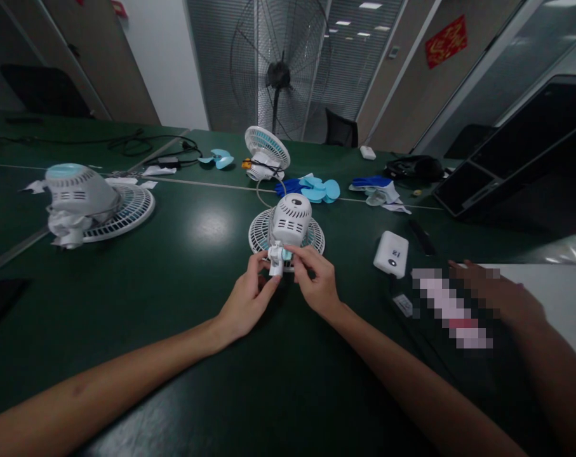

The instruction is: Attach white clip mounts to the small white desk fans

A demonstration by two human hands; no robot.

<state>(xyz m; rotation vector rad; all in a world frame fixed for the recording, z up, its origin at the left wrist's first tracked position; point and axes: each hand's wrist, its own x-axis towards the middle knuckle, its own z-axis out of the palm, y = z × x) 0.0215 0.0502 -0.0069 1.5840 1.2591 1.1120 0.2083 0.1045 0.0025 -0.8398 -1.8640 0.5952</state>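
A small white fan [292, 219] lies face down on the green table, its round grille [319, 240] under the motor housing. My left hand [246, 298] grips the white joint piece [275, 263] at the near end of the fan between thumb and fingers. On the other side, my right hand [317, 279] pinches a light-blue knob [286, 254] on that joint. Its fingertips partly cover the knob. A thin grey cable [263, 190] loops behind the housing.
Another fan [82, 197] lies at left, a third [267, 152] behind. Light-blue blades [320, 189], gloves [380, 192] and a white box [391, 254] sit around the table. Another person's hand [502, 295] is at right, near a dark monitor-like panel [521, 158].
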